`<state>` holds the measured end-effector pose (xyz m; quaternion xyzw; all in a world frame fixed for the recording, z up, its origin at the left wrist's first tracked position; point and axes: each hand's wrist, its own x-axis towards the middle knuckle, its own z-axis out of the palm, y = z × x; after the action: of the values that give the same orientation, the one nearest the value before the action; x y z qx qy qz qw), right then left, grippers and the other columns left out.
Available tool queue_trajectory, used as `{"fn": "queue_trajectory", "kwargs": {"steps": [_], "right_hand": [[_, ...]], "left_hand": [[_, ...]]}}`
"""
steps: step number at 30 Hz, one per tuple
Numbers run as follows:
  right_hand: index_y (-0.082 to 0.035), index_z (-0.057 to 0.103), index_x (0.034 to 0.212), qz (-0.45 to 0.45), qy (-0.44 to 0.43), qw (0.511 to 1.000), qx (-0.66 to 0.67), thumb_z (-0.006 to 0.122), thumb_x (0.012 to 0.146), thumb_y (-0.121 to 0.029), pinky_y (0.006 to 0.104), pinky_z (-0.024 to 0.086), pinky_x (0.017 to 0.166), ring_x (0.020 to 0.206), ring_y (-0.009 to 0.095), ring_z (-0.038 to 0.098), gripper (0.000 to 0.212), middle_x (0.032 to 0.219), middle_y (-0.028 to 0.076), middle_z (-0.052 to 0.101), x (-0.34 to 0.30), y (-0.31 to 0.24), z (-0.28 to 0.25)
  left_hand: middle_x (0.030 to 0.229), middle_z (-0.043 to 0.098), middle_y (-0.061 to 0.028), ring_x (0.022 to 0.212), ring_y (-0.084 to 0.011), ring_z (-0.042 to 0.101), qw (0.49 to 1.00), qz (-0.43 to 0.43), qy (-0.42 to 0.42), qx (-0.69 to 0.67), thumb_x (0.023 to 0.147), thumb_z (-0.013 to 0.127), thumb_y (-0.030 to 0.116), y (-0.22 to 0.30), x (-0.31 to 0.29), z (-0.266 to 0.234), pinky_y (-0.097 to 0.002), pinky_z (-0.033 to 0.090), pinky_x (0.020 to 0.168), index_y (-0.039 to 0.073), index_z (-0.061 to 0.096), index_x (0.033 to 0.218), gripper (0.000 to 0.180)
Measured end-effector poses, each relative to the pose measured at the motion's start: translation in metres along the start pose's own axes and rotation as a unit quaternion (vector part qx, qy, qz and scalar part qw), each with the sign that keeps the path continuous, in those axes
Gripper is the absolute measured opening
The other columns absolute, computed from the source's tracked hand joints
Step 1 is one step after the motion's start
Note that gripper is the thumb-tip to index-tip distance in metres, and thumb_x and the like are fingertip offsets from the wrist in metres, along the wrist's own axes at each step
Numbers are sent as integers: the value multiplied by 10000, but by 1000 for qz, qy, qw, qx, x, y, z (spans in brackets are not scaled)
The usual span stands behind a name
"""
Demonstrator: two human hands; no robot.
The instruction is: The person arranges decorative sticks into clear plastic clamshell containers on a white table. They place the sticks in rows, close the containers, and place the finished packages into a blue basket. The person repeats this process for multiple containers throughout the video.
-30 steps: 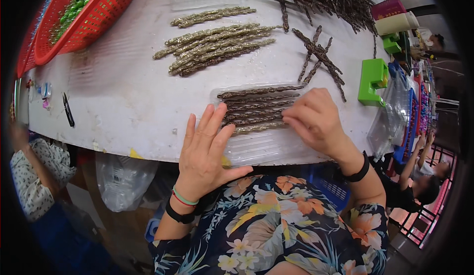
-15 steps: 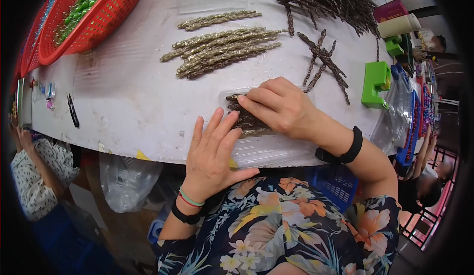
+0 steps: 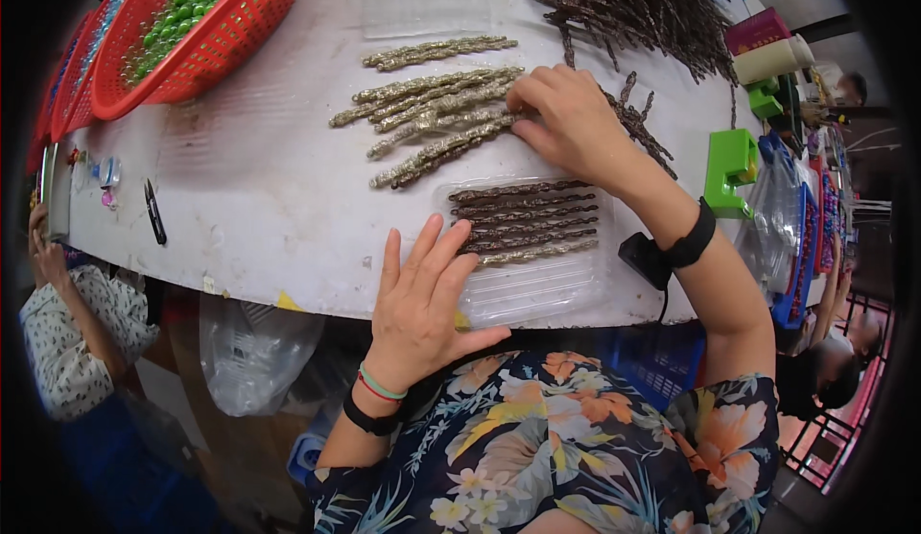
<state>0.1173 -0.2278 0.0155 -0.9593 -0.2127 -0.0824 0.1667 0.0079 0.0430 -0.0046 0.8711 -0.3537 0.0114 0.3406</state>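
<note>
The right hand (image 3: 571, 121) reaches over the worktop (image 3: 278, 208), its thumb and forefinger held close together at the right ends of a group of gold sticks (image 3: 446, 102). Whether they pinch one of these cannot be told. The gold sticks run leftward from those fingers, and a smaller gold bundle (image 3: 436, 51) lies just beyond them.

The left hand (image 3: 419, 308) is spread wide, palm down, fingertips at the left ends of a row of dark sticks (image 3: 523, 216). The row lies to the right of these fingers in a clear plastic tray (image 3: 537, 299), with one gold stick (image 3: 537, 251) on its near side.

Loose dark sticks (image 3: 652, 141) lie to the right of the right hand's fingers, partly hidden; a big dark heap (image 3: 638, 6) is beyond them. Well left of both hands' fingers are a red basket (image 3: 221, 45) and a black pen (image 3: 153, 213).
</note>
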Motion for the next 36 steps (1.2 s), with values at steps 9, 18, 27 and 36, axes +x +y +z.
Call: {"fn": "queue_trajectory", "kwargs": {"steps": [9, 18, 27, 36], "right_hand": [[-91, 673, 872, 8, 20, 994, 105, 721, 829, -98, 381, 433, 824, 880, 272, 617, 64, 862, 55, 653, -20, -17, -37], [-102, 682, 860, 23, -70, 990, 121, 767, 769, -80, 373, 397, 763, 803, 239, 574, 126, 825, 27, 609, -101, -52, -66], [-123, 676, 854, 10, -22, 996, 90, 795, 726, -91, 380, 395, 793, 814, 225, 572, 177, 832, 10, 595, -114, -65, -33], [-118, 687, 871, 8, 1, 996, 84, 769, 750, -104, 397, 416, 779, 846, 248, 581, 147, 840, 33, 586, -86, -56, -41]], "left_hand": [[1455, 521, -163, 1419, -391, 431, 1000, 4, 8, 2, 665, 860, 541, -1, -1, 2, -611, 189, 1202, 54, 541, 1232, 812], [1435, 535, -166, 1414, -376, 443, 999, -15, 23, -40, 663, 881, 495, 1, 0, 2, -584, 203, 1207, 64, 458, 1248, 840], [1436, 542, -163, 1410, -359, 455, 999, -15, 25, -25, 660, 891, 481, 1, 0, 2, -560, 200, 1215, 67, 463, 1252, 840], [1445, 525, -182, 1410, -414, 436, 999, -2, 21, -24, 627, 901, 528, -2, -1, 6, -605, 171, 1206, 70, 467, 1233, 874]]}}
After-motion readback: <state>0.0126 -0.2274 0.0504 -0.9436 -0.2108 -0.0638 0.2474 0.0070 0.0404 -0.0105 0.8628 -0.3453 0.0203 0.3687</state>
